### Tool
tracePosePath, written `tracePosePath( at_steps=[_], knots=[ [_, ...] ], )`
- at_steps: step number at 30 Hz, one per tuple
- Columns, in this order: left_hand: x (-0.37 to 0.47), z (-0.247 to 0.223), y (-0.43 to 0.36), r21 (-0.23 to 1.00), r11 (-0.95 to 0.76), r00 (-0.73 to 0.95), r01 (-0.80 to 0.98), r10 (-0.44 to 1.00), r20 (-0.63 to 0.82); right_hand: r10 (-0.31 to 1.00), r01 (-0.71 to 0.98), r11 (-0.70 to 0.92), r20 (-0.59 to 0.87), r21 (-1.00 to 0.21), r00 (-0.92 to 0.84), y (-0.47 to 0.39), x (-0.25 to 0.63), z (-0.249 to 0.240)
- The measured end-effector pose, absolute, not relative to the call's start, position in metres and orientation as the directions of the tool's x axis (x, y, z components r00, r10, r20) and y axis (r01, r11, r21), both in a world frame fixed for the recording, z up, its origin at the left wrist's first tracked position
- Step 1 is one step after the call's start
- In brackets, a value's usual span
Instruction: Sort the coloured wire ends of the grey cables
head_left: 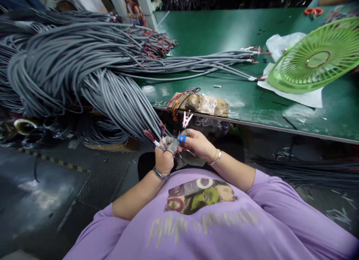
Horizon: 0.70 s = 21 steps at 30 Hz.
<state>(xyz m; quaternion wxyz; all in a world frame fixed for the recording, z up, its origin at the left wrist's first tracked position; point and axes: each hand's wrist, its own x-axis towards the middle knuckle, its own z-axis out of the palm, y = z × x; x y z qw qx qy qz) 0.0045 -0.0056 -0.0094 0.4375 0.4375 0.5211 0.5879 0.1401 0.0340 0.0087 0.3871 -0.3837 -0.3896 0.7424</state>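
1. Cables (117, 99) — smooth grey sheathing, plastic by its look, with a soft sheen.
2. Bench top (204, 32): glossy and smooth, scuffed whitish near the front edge.
3. Fan (291, 80): smooth green plastic.
4. Sheet (314, 99) below it: matt white paper.
5. Brown board (223, 107): rough, wood or cardboard — cannot tell which — with shiny clear film.
6. Clothes peg (186, 120): pale pink plastic.
7. Watch band (159, 173): polished metal links.
8. Shirt (134, 222): soft matt cloth.
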Motion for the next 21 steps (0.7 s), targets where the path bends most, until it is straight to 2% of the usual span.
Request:
tracePosePath(
  at_steps=[7,14,19,21],
  knots=[
    [0.003,-0.008,-0.007,0.995,-0.077,-0.249,-0.066,0.967,0.058,0.860,-0.340,-0.398,-0.217,-0.852,-0.462,0.030,0.141,0.004],
    [0.003,-0.006,-0.003,0.999,-0.047,-0.245,-0.020,0.969,0.041,0.893,-0.298,-0.377,-0.259,-0.877,-0.368,0.028,0.139,0.006],
    [0.011,0.005,-0.007,0.997,0.070,-0.141,-0.035,0.987,-0.074,0.898,-0.338,-0.416,-0.323,-0.844,-0.299,0.020,0.135,0.006],
    [0.012,0.003,-0.004,0.996,0.073,-0.094,-0.052,0.993,-0.078,0.901,-0.377,-0.421,-0.332,-0.825,-0.280,0.028,0.136,-0.002]
  ],
)
